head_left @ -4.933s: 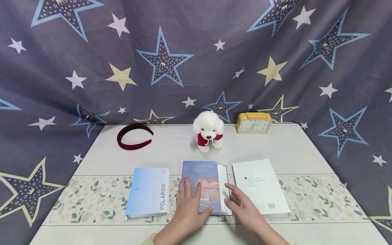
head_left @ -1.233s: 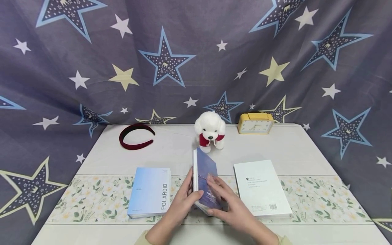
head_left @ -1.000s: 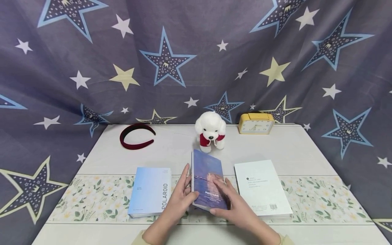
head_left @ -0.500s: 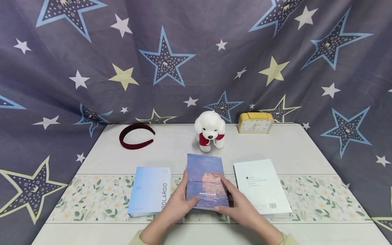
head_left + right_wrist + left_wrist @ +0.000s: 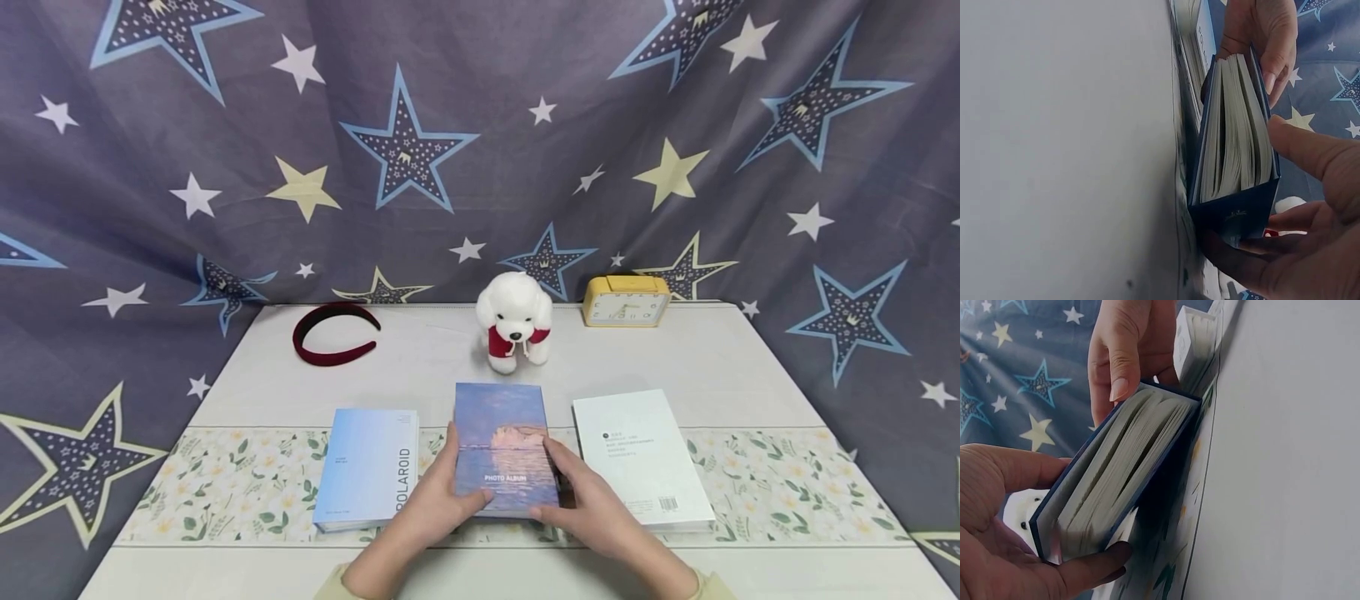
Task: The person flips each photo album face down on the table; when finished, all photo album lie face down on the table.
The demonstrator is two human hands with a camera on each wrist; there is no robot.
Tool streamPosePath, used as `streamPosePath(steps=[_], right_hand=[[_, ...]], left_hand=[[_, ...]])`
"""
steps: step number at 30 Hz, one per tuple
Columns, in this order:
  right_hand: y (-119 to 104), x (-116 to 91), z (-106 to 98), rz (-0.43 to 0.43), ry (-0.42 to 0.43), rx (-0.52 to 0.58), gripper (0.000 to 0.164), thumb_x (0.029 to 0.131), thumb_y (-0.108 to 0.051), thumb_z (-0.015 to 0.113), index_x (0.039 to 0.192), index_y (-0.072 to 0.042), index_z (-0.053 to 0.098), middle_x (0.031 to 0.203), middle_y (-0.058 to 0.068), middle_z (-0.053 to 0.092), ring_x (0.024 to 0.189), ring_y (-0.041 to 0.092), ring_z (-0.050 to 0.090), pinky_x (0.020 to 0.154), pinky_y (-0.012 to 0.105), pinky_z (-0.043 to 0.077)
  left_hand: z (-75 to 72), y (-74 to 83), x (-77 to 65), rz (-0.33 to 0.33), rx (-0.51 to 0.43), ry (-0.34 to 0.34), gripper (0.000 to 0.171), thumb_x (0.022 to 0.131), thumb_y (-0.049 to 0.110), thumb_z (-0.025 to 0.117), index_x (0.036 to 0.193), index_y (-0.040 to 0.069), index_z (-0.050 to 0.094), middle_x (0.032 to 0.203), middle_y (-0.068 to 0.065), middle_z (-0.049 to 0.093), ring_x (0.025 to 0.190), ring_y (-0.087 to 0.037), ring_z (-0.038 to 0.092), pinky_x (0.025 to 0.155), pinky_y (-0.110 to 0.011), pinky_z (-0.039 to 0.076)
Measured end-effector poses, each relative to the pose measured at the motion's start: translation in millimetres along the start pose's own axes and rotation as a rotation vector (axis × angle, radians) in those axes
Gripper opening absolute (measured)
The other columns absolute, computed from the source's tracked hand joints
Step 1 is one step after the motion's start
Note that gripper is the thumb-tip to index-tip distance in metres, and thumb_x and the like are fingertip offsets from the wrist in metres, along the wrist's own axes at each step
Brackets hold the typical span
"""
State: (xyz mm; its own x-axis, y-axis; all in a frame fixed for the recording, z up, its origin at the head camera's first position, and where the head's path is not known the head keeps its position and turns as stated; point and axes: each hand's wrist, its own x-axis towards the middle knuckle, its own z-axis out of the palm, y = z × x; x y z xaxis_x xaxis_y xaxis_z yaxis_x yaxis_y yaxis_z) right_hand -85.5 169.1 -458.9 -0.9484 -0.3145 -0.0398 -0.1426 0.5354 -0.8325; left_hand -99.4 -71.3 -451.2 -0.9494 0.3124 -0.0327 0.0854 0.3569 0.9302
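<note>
Both hands hold a thick photo album (image 5: pixel 501 450), its front cover up with a painted sea and pink cliff. My left hand (image 5: pixel 442 492) grips its left side, thumb on the cover; in the left wrist view, that hand's fingers (image 5: pixel 1094 569) reach beneath. My right hand (image 5: pixel 592 508) grips the right side. In the right wrist view its thumb (image 5: pixel 1307 147) lies against the cover and its fingers are at the dark blue spine (image 5: pixel 1232 215). White page edges (image 5: pixel 1122 469) face the person. The album appears held just above the table.
A blue "POLAROID" album (image 5: pixel 363 467) lies left of the hands, and a white book (image 5: pixel 641 458) lies right. Behind stand a white plush dog (image 5: pixel 513 304) and a yellow clock (image 5: pixel 626 302). A dark red headband (image 5: pixel 300 346) lies back left. A star-patterned curtain (image 5: pixel 420 242) hangs behind the table.
Earlier the left hand lay flat on the album on the table. Both hands then held it tilted, its pages toward the left; it has since turned cover up and come down slightly.
</note>
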Motion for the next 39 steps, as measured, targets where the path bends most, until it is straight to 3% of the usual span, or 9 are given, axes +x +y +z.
streamPosePath(steps=[12,19,24,28,34,39], right_hand=[[-0.5,0.2,-0.5,0.01,-0.03,-0.011,0.09,0.084,-0.039,0.075,0.154,-0.009,0.028,0.157,0.02,0.027,0.142,0.039,0.027,0.109,0.057,0.028],[-4.2,0.4,-0.4,0.007,-0.038,-0.07,0.086,0.085,-0.04,0.075,0.152,-0.008,0.033,0.155,0.023,0.029,0.14,0.042,0.029,0.108,0.059,0.03],[-13.6,-0.5,3.0,-0.067,-0.021,-0.184,0.073,0.086,-0.042,0.072,0.144,-0.005,0.048,0.15,0.025,0.035,0.135,0.047,0.036,0.102,0.064,0.035],[-24.7,1.9,7.5,-0.147,-0.017,-0.223,0.064,0.088,-0.038,0.071,0.139,-0.004,0.053,0.15,0.022,0.038,0.135,0.044,0.037,0.102,0.063,0.035],[-35.1,13.3,13.5,-0.25,-0.105,-0.198,0.059,0.091,-0.037,0.068,0.14,-0.008,0.053,0.149,0.015,0.042,0.136,0.035,0.04,0.103,0.059,0.038],[-40.1,25.4,22.4,-0.294,-0.205,-0.115,0.06,0.093,-0.039,0.065,0.142,-0.008,0.051,0.15,0.014,0.043,0.139,0.031,0.037,0.107,0.058,0.033]], left_hand=[[-4.8,-3.7,-0.9,-0.03,0.047,-0.017,0.108,0.082,0.017,0.077,0.153,-0.006,-0.001,0.159,-0.026,0.008,0.145,-0.041,0.011,0.114,-0.058,0.012],[-8.4,-4.7,-2.3,-0.037,0.193,0.009,0.106,0.08,0.023,0.08,0.15,-0.014,0.01,0.154,-0.032,0.02,0.141,-0.045,0.022,0.112,-0.058,0.022],[-8.4,-3.4,-5.9,-0.016,0.378,0.018,0.095,0.078,0.022,0.082,0.145,-0.017,0.027,0.149,-0.036,0.026,0.136,-0.05,0.03,0.108,-0.059,0.029],[-7.2,-2.1,-9.0,-0.002,0.495,0.013,0.08,0.08,0.022,0.08,0.14,-0.014,0.041,0.149,-0.036,0.028,0.134,-0.05,0.034,0.106,-0.058,0.034],[-16.0,1.5,-12.4,0.049,0.551,0.062,0.061,0.088,0.024,0.072,0.137,-0.007,0.051,0.149,-0.029,0.036,0.133,-0.045,0.039,0.103,-0.059,0.037],[-31.9,-0.6,-16.4,0.031,0.589,0.152,0.063,0.088,0.026,0.071,0.14,-0.003,0.049,0.152,-0.025,0.033,0.14,-0.044,0.028,0.108,-0.061,0.028]])
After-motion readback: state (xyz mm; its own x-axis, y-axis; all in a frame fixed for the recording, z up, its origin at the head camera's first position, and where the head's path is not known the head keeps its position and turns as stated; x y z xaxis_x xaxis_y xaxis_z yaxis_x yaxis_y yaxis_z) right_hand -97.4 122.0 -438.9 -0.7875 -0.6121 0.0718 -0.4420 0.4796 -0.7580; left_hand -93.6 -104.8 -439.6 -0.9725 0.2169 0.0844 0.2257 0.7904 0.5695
